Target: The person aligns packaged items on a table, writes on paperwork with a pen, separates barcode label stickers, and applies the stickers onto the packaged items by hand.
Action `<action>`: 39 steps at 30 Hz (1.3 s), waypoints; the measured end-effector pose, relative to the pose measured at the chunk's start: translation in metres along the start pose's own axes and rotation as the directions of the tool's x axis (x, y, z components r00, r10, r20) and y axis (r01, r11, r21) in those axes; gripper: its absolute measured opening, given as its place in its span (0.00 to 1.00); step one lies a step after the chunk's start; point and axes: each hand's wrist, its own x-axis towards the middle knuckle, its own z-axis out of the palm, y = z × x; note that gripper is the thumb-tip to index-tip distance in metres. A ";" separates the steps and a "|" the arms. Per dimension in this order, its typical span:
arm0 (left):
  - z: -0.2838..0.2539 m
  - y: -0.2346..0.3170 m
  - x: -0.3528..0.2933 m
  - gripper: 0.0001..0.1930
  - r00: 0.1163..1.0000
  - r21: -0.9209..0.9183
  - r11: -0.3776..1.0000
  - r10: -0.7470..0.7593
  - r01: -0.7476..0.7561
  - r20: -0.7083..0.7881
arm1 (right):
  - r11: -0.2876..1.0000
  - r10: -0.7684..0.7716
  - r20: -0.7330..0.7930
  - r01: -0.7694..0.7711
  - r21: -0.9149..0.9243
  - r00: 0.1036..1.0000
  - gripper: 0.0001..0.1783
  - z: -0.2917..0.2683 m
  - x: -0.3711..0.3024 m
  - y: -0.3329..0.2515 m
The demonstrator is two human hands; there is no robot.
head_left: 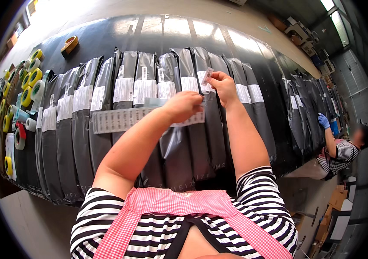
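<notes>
Illumination bright; glare streaks the far side of the glossy tabletop [106, 39]. Light panels [339, 28] glow upper right against dim surroundings. Fisheye distortion bends outer edges; corners are black.

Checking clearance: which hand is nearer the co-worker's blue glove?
Right. The right hand, pinching a small label, is left of the blue glove; the left hand, holding the label sheet, is farther left.

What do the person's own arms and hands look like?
The left hand and right hand are bare, without gloves. The forearms are bare too, with no watch showing. The short sleeves have black and white stripes.
</notes>
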 end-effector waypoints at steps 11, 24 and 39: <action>0.045 -0.016 -0.004 0.12 0.995 0.103 0.991 -0.091 0.087 0.037 | 0.994 0.079 0.184 -0.063 -0.090 0.980 0.09 0.026 0.091 0.067; 0.040 -0.012 -0.004 0.11 0.993 0.053 0.993 -0.110 0.107 0.047 | 0.930 -0.078 0.097 0.107 -0.351 0.992 0.08 0.031 0.081 0.075; 0.037 -0.014 -0.007 0.10 0.992 0.018 0.993 -0.120 0.119 0.039 | 0.798 -0.206 -0.042 0.143 -0.586 0.978 0.21 0.039 0.085 0.082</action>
